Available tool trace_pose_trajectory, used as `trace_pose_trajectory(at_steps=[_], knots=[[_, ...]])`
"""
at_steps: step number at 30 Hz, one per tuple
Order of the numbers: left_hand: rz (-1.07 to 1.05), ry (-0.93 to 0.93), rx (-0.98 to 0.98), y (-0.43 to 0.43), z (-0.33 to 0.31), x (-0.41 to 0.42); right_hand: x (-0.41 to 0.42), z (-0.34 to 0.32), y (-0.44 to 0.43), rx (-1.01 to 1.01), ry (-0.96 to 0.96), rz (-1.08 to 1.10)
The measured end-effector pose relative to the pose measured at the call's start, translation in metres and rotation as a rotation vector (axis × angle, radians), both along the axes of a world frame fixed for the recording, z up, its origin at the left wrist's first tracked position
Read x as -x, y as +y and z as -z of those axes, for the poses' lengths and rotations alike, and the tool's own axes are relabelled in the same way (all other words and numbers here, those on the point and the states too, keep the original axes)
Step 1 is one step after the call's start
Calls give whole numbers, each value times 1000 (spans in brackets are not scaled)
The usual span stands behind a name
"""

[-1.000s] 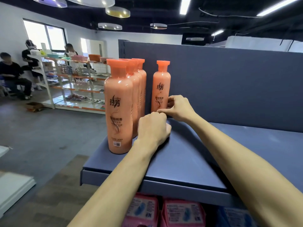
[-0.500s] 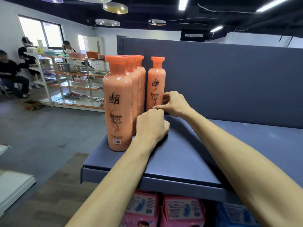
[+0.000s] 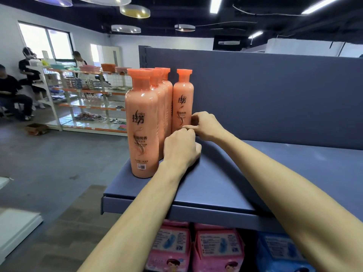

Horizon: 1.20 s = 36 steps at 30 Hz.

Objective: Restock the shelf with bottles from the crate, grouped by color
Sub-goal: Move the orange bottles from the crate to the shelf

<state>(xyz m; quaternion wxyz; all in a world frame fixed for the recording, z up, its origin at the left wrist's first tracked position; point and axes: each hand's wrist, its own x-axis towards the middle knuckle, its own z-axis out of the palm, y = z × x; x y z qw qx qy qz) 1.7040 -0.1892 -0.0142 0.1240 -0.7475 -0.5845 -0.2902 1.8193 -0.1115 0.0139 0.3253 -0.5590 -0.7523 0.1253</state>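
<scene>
Orange bottle (image 3: 181,103) set upright, cap upward.
Pinched low by the right hand (image 3: 206,125); beside those fingers the left hand (image 3: 180,148) is curled, grip unclear.

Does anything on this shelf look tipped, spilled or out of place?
Nothing stands out. The row of orange bottles and the lone bottle beside it all stand upright and capped; the right hand holds the lone one.

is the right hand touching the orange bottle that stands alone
Touching. Head view: the right hand pinches the orange bottle low down, thumb across its front, fingers against its right side.
</scene>
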Motion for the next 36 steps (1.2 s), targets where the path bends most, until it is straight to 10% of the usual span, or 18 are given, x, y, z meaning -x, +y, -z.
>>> trace_pose_trajectory(at_steps=[25,36], knots=[[289,82,-131,-95,-16,-18,-78,-3,-199,-199,-379,325],[603,-16,-206,-210,45,-20,-80,76,-321,-558,-182,303]])
